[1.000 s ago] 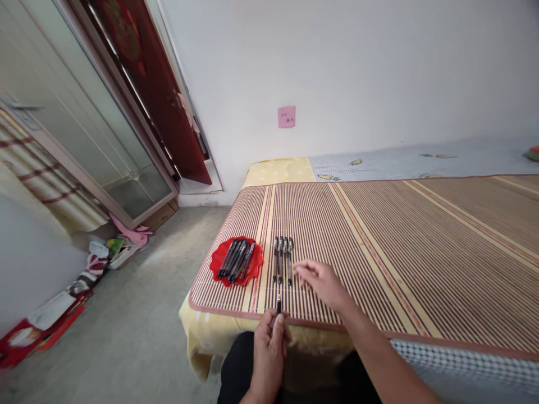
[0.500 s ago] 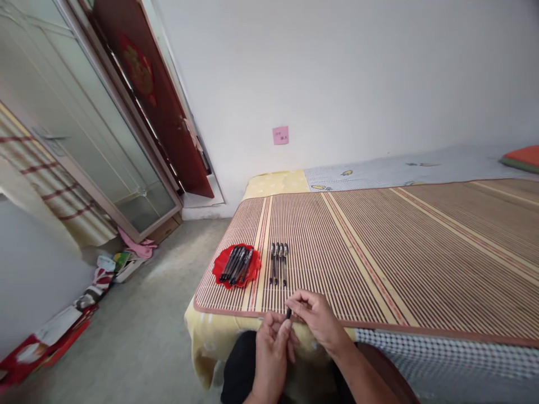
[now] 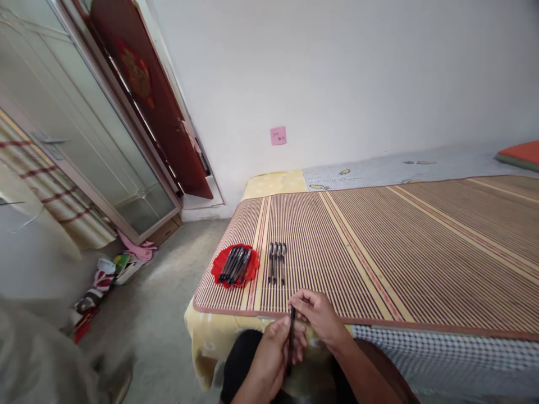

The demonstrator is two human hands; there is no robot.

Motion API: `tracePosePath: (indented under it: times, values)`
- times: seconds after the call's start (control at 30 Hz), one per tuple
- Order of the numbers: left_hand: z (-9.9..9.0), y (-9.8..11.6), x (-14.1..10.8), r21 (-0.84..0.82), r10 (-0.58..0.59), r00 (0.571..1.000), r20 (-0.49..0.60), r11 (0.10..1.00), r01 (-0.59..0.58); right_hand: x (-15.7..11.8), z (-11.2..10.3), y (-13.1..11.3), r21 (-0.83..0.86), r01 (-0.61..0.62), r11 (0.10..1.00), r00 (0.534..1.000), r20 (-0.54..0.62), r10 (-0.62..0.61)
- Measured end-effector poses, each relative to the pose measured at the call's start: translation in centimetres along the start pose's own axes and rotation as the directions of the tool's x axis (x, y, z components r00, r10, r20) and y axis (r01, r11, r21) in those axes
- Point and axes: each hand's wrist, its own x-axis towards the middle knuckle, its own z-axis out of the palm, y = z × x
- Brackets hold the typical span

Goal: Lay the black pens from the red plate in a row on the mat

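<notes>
A black pen (image 3: 292, 336) stands nearly upright between my two hands at the near edge of the bed. My left hand (image 3: 278, 350) is closed round its middle, thumb on top. At its upper end the fingertips of my right hand (image 3: 310, 308) pinch it. Beyond them, several black pens (image 3: 277, 264) lie side by side on the striped mat (image 3: 357, 252). To their left a red scalloped dish (image 3: 215, 264) holds a pile of similar pens (image 3: 236, 264).
Behind the bed rises a white wall with a pink note (image 3: 278, 136). An orange cushion (image 3: 520, 154) lies at the far right. At the lower left a person's leg and shoe (image 3: 120, 384) show on the floor, near piled items (image 3: 99, 283).
More of the pen now shows between my hands, and my left hand has turned and tilted. A person's leg and shoe have come into view at the lower left.
</notes>
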Motion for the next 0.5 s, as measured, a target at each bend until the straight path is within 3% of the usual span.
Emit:
tracePosePath:
  times: [0.07, 0.2, 0.27, 0.4, 0.5]
  values:
    - [-0.01, -0.08, 0.08, -0.015, -0.012, 0.999, -0.043, 1.000, 0.011, 0.04, -0.03, 0.23, 0.004, -0.009, 1.000, 1.000, -0.015, 0.009]
    - [-0.46, -0.16, 0.35, 0.116, 0.102, 0.984, -0.146, 0.990, -0.086, 0.28, -0.12, 0.25, -0.031, 0.005, 0.999, 0.998, -0.056, -0.007]
    - [-0.58, -0.07, 0.32, 0.107, 0.101, 0.988, -0.118, 0.990, -0.089, 0.32, -0.19, 0.06, -0.008, -0.012, 1.000, 0.998, -0.057, 0.011]
    - [-0.41, 0.20, 0.03, -0.002, -0.023, 0.998, -0.052, 1.000, 0.023, 0.16, -0.32, -0.09, 0.091, -0.076, 0.993, 0.997, -0.004, 0.076]
    - [-0.30, 0.39, -0.03, 0.018, 0.021, 0.998, -0.059, 1.000, -0.020, 0.00, -0.49, -0.01, 0.113, -0.080, 0.990, 0.997, 0.024, 0.078]
